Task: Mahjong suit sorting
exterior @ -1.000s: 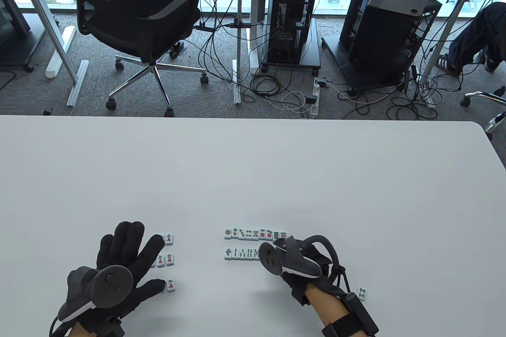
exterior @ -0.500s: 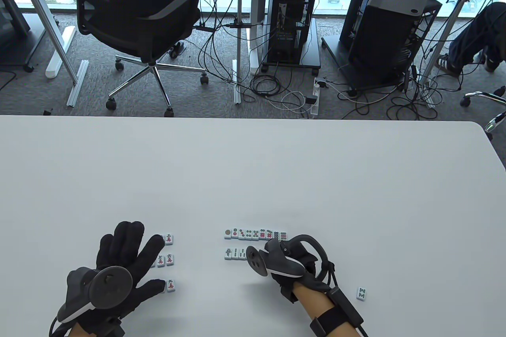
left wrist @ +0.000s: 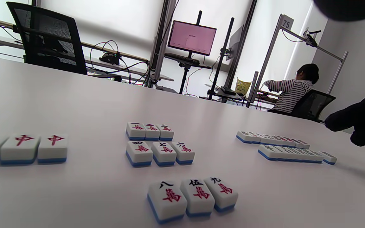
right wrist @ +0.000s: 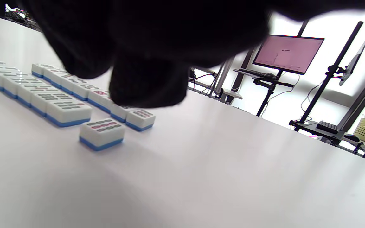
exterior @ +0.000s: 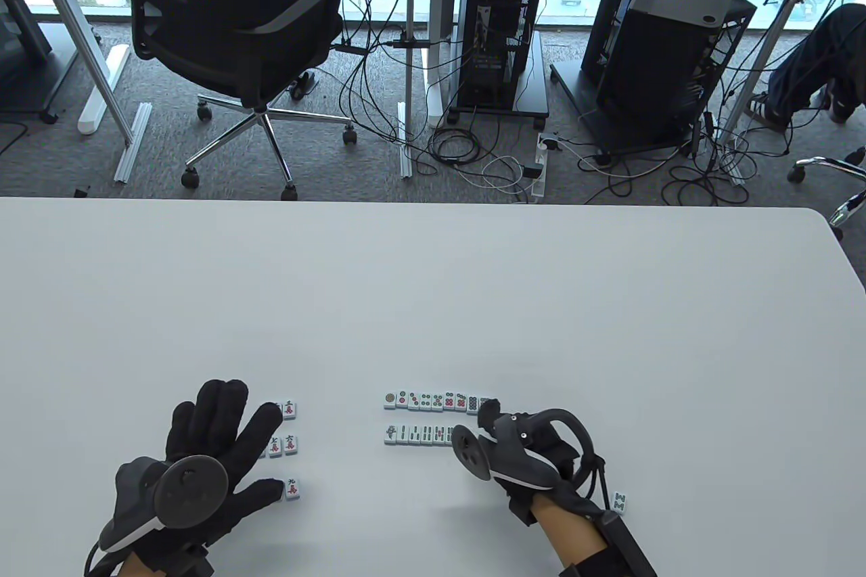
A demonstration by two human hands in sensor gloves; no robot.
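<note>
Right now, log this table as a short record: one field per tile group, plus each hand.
character tiles: three rows of three, face up, near the left hand
red dragon tiles: row of three visible, far left in the left wrist view
dot row: far row by the right hand
bamboo row: near row, parallel to the dot row
loose end tile: small gap from the bamboo row's end
stray tile: alone, right of the right wrist
left hand: flat, fingers spread, holding nothing
right hand: above the rows' right ends, grip unclear
</note>
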